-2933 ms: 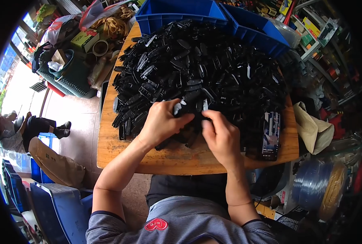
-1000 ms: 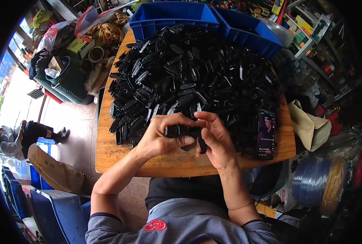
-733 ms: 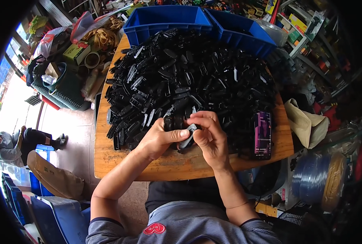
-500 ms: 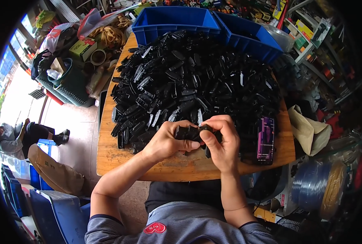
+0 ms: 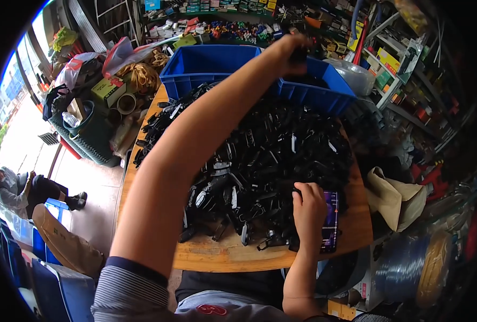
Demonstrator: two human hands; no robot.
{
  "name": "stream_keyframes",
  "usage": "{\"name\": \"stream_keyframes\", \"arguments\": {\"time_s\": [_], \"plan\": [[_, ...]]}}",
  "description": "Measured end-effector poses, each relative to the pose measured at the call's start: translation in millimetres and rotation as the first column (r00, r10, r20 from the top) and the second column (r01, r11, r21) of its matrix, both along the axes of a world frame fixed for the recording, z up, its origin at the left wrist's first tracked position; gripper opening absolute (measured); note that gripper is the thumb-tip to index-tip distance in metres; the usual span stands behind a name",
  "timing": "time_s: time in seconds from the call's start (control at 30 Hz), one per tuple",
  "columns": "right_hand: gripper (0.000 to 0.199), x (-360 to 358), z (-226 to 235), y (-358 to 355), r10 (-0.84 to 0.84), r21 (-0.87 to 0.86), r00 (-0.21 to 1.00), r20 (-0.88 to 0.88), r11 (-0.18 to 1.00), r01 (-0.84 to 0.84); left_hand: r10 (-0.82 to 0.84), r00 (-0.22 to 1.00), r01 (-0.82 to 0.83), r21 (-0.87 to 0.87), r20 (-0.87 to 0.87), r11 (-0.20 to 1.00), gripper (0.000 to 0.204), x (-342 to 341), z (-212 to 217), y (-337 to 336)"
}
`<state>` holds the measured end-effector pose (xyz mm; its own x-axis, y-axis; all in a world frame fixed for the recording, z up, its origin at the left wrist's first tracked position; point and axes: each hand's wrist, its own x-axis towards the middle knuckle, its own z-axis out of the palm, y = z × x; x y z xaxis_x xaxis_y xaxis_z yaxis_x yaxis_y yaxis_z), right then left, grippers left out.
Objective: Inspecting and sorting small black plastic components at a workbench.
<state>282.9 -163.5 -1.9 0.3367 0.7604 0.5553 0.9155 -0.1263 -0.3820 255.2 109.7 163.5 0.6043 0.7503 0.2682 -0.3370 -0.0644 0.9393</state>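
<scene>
A large heap of small black plastic parts (image 5: 270,145) covers most of the wooden table (image 5: 222,257). My left arm stretches across it, and my left hand (image 5: 293,51) is over the right blue bin (image 5: 319,99), slightly blurred. A black plastic part (image 5: 299,55) shows dark in its closed fingers. My right hand (image 5: 311,206) rests at the near right edge of the heap, beside a phone (image 5: 329,222) with a lit purple screen. Its fingers are curled in; whatever they pinch blends with the black parts behind.
A second blue bin (image 5: 195,80) stands at the table's far left. Crowded shelves (image 5: 394,80) line the right, with a wrapped spool (image 5: 410,268) lower down. A blue chair (image 5: 61,284) is at lower left. Another person (image 5: 21,185) sits far left.
Both hands were together at the heap's near edge, working on a black part. My left hand has swung far forward over the right bin; my right hand has separated and sits by the phone.
</scene>
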Motion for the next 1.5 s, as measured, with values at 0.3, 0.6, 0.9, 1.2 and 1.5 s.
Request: {"name": "stream_keyframes", "arguments": {"time_s": [0.3,0.6,0.9,1.2,1.5], "plan": [[0.025,-0.2,13.2,-4.4,0.035,0.252,0.950,-0.311,0.967,0.047,0.711,0.555,0.131,0.889,-0.432,0.438,0.028,-61.4,-66.1,-56.6],[0.011,-26.8,8.0,-6.7,0.494,0.550,0.592,-0.637,0.829,-0.100,0.625,0.653,-0.128,0.751,-0.428,0.648,0.028,-166.4,-141.8,-91.3],[0.022,-98.7,15.2,-0.3,0.620,0.504,0.145,-0.771,0.733,-0.457,-0.104,0.945,0.185,0.244,-0.311,0.952,0.036,-218.3,-146.1,-169.5],[0.017,-107.0,14.3,1.9,0.639,0.487,0.182,-0.747,0.713,-0.504,-0.350,0.935,0.332,-0.212,-0.055,0.919,0.025,-233.7,-157.3,-180.7],[0.017,-102.7,8.0,-2.5,0.556,0.470,0.094,-0.826,0.771,-0.429,-0.157,0.978,0.174,0.119,-0.136,0.978,0.028,-230.8,-162.6,-179.8]]}}
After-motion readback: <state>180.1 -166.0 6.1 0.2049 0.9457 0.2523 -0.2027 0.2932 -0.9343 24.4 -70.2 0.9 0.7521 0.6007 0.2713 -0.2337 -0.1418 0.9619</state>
